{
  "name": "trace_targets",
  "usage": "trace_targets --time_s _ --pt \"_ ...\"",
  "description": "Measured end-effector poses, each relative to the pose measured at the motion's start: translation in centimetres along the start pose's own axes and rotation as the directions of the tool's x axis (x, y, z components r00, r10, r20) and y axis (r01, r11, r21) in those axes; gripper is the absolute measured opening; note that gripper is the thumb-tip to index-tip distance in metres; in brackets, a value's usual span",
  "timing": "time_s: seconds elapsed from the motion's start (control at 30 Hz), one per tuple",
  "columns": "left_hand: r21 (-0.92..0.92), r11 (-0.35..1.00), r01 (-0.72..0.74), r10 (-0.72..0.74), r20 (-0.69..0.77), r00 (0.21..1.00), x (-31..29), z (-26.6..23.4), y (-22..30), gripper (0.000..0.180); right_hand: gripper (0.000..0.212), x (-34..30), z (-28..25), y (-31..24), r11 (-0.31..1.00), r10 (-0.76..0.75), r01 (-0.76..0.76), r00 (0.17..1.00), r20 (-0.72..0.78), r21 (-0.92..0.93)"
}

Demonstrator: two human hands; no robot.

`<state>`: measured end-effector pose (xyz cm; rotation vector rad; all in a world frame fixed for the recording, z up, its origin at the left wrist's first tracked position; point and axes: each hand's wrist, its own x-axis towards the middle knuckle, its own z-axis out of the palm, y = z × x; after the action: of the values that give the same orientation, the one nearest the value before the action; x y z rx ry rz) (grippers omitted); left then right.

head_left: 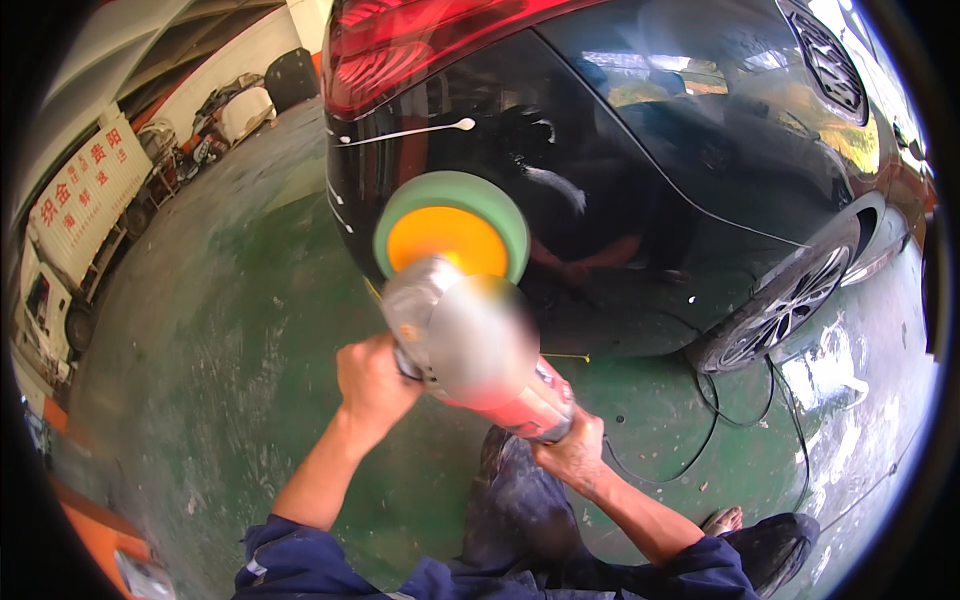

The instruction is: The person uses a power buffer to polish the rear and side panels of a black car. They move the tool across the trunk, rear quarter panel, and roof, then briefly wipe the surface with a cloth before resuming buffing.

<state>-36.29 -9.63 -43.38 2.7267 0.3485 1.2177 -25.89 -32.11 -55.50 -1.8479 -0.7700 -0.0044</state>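
I hold a red and silver car polisher (515,400) with both hands. Its round green foam pad (508,205), on a yellow backing plate (420,238), is at the rear corner of a black car (640,230); whether the pad presses on the paint I cannot tell. My left hand (375,385) is closed around the grip near the polisher's head. Farther back, my right hand (575,452) wraps the rear end of the body. White streaks of compound (558,188) mark the bumper above and beside the pad. A blurred patch covers part of the tool.
A black cable (715,430) loops over the green floor (250,400) beside the car's rear wheel (785,305). The red tail light (400,50) sits above the bumper. At the far left stands a white truck (85,205), with piled parts (215,125) behind it.
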Motion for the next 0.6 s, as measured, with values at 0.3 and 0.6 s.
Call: trace_targets --time_s 0.3,0.6 --pt "-0.13 0.978 0.16 -0.167 -0.045 0.985 -1.6 -1.0 -3.3 0.02 0.032 0.3 -0.4 -3.8 0.983 0.055 -0.022 0.982 0.179 -0.183" --pt "0.017 0.991 -0.133 0.121 0.305 0.944 -0.1 3.7 6.7 0.021 0.018 -3.3 -2.3 5.9 0.999 0.043 -0.044 0.998 -0.053 -0.01"
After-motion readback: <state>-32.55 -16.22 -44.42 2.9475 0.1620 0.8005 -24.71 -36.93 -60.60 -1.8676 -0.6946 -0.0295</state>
